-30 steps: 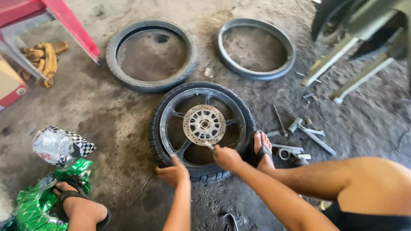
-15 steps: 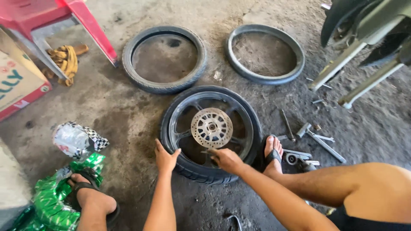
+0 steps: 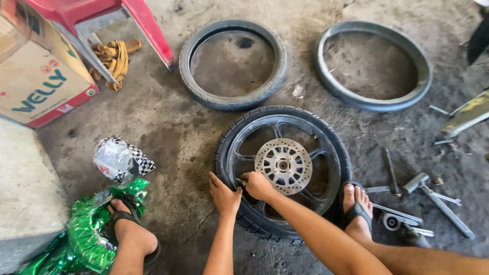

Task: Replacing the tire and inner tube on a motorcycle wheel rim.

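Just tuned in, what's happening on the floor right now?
A person crouches over a motorcycle wheel lying flat on the concrete. The left hand presses on the tyre's near edge; the right hand works at the rim beside it. Two loose tyres lie beyond, tools to the right.

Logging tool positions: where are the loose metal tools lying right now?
In the head view, the metal tools lie on the concrete floor at lower right, just right of the sandalled foot beside the wheel.

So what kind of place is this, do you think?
Most likely a small motorcycle repair or tyre workshop, at floor level. A wheel with a brake disc lies on stained concrete, two loose tyres beyond it, and metal tools are scattered to one side.
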